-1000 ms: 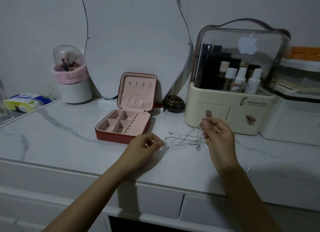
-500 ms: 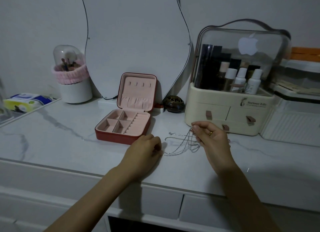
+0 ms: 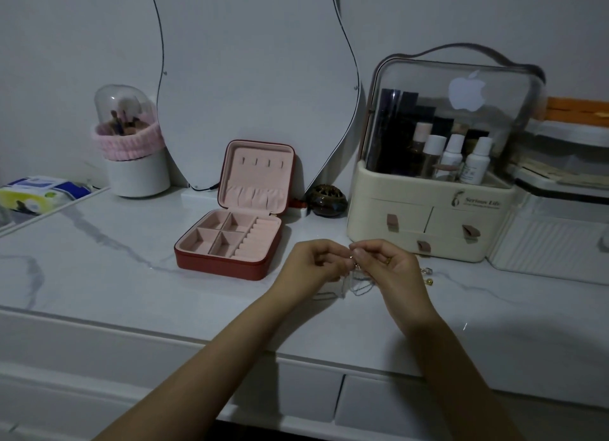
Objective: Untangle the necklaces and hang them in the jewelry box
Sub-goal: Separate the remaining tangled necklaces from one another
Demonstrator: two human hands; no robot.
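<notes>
Both hands meet just above the surface (image 3: 99,276), fingers (image 3: 336,254) of left hand (image 3: 313,269) curled in and pinching at the top of the necklaces (image 3: 357,282); right hand (image 3: 389,266) does the same from the other side, fingertips nearly touching the left's. Thin chains droop below the pinch in a loose blurred tangle, lower loops reaching down to the surface; can't tell how many strands or where the knot sits. Step in hand looks like untangling, early: nothing hung yet. Jewelry box (image 3: 230,239) sits open to the left of the hands, near but apart, lid upright, its row of hooks (image 3: 262,162) bare, tray compartments showing nothing. Small loose bits (image 3: 428,274) lie on the surface just right of the right hand, too small to identify. Next move probably calls for easing one chain free with small pulls, not yanking, then carrying it up-left to a lid hook. Cosmetics organizer (image 3: 428,193) behind the hands, mirror (image 3: 257,78) behind the box.
</notes>
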